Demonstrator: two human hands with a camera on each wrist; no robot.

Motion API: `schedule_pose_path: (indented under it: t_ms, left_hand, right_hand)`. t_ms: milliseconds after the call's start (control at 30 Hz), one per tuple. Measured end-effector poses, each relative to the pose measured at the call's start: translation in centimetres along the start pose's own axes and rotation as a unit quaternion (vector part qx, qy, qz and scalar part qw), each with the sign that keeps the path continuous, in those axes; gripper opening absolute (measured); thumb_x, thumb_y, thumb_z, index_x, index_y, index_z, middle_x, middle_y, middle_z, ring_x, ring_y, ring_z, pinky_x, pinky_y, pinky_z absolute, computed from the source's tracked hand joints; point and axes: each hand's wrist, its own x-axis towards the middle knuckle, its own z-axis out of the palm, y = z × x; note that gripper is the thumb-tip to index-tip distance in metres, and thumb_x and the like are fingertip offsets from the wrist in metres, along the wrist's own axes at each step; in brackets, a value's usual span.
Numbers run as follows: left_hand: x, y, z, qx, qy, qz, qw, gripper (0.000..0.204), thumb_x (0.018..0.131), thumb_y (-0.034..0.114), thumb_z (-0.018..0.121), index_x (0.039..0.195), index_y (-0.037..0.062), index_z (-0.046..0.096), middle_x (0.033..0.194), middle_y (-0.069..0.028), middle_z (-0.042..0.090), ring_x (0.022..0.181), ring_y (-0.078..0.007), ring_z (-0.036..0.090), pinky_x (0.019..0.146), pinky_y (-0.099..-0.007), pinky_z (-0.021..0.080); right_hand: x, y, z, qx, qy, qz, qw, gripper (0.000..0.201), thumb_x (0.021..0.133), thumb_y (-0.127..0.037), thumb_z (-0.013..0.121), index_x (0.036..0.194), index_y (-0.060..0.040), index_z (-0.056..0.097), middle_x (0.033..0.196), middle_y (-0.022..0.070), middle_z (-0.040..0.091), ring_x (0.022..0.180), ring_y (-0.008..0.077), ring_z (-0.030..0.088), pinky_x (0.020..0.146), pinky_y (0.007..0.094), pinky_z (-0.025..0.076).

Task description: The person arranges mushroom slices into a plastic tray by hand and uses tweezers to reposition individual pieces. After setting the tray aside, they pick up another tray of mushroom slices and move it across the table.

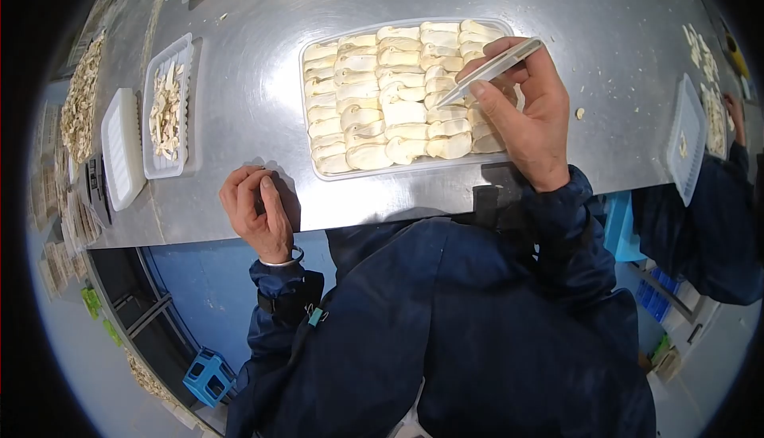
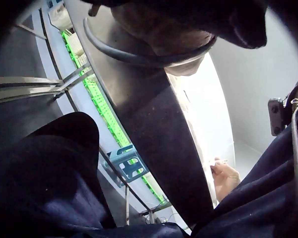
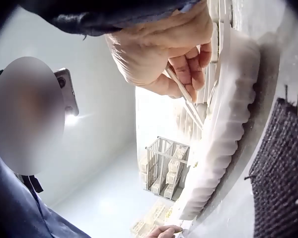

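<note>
My right hand [image 1: 537, 124] pinches a pair of pale tweezers [image 1: 500, 66] between thumb and fingers. The tweezers' tips point down at the slices in the right half of a shallow plastic tray [image 1: 344, 175]. Overlapping cream-coloured mushroom slices [image 1: 368, 129] fill that tray in neat columns. In the right wrist view the tweezers [image 3: 189, 107] slant down beside the tray's ribbed wall [image 3: 233, 94]. At the table's front edge, left of the tray, my left hand [image 1: 261, 211] rests with loosely curled fingers and holds nothing.
On the left of the metal table [image 1: 247, 32], a white tray [image 1: 188, 112] holds loose pieces, beside an upturned-looking white tray [image 1: 122, 150]. Another tray [image 1: 687, 140] juts over the edge at right, near a second person's sleeve [image 1: 700, 223]. A blue stool [image 1: 209, 377] stands below.
</note>
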Motion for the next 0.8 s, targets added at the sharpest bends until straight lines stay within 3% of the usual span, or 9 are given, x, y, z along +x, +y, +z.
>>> schedule_pose_path:
  t_ms: [300,600,800]
  left_hand:
    - [0.0,-0.1,0.0,-0.003,-0.002,0.002,1.000,0.006,0.091,0.005,0.061,0.094,0.0008,0.065,0.103,-0.0130,0.060,0.100,-0.0278,0.056,0.086,-0.0375,0.046]
    - [0.0,-0.1,-0.1,0.001,-0.004,0.011,1.000,0.007,0.091,0.004,0.061,0.095,-0.0002,0.066,0.104,-0.0135,0.061,0.099,-0.0279,0.056,0.086,-0.0372,0.046]
    - [0.1,0.1,-0.1,-0.025,-0.003,-0.001,1.000,0.007,0.091,0.003,0.061,0.094,-0.0009,0.066,0.104,-0.0140,0.061,0.099,-0.0277,0.056,0.086,-0.0362,0.046]
  right_hand:
    - [0.0,0.4,0.1,0.014,0.000,0.019,1.000,0.033,0.084,-0.003,0.066,0.114,-0.0047,0.052,0.100,0.0134,0.070,0.101,0.0213,0.067,0.091,0.0349,0.054]
    - [0.4,-0.6,-3.3,-0.001,0.098,-0.043,0.994,0.030,0.083,-0.002,0.068,0.110,-0.0025,0.057,0.099,0.0105,0.071,0.101,0.0188,0.064,0.096,0.0333,0.047]
    - [-1.2,-1.2,-2.3,-0.011,0.034,-0.028,0.999,0.029,0.082,-0.004,0.068,0.109,-0.0021,0.057,0.095,0.0081,0.070,0.094,0.0176,0.065,0.092,0.0319,0.048]
